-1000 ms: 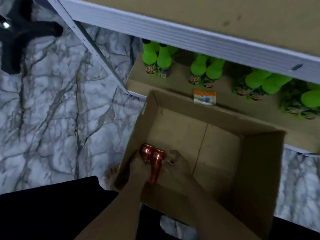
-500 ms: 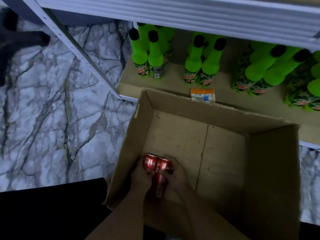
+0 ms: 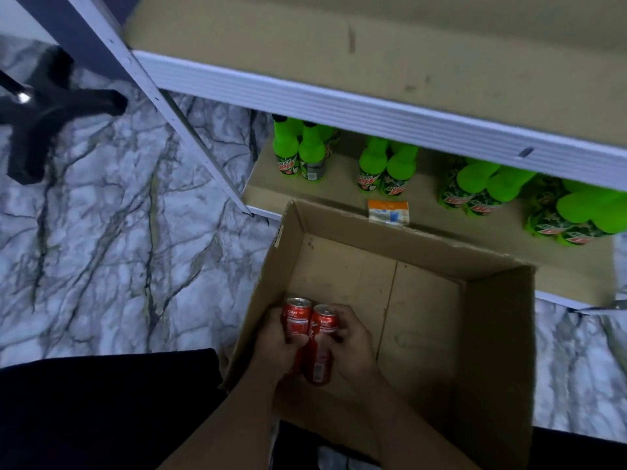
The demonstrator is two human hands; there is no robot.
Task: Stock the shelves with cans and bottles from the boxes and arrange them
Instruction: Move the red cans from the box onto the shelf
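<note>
Standing between both hands' grip [image 3: 314, 337]; two red cans [image 3: 310, 329] touching.

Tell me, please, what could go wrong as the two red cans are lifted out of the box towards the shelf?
The left hand and right hand each grip one red can low in the cardboard box, so one might catch its wall on the way up. The green bottles stand upright in tight groups on the lower shelf; a can set down carelessly might topple some.

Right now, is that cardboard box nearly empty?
Nearly: the cardboard box shows bare floor; only two red cans, gripped by both hands, are visible inside.
</note>
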